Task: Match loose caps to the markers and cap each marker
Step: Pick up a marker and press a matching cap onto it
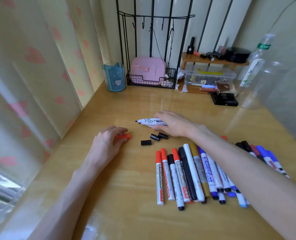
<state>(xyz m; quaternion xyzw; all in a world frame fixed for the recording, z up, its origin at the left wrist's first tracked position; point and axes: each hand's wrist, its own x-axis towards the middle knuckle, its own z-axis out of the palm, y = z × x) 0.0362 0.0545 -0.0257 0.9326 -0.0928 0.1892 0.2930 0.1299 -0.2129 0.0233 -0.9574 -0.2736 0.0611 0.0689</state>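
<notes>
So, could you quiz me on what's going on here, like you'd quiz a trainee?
1. True or false: the left hand holds a red cap.
2. How many black caps lie loose? A) one B) three C) five
3. Fill in: the right hand holds markers whose tips are ____ (capped or bare).

Key: 1 true; 2 B; 3 bare.
</notes>
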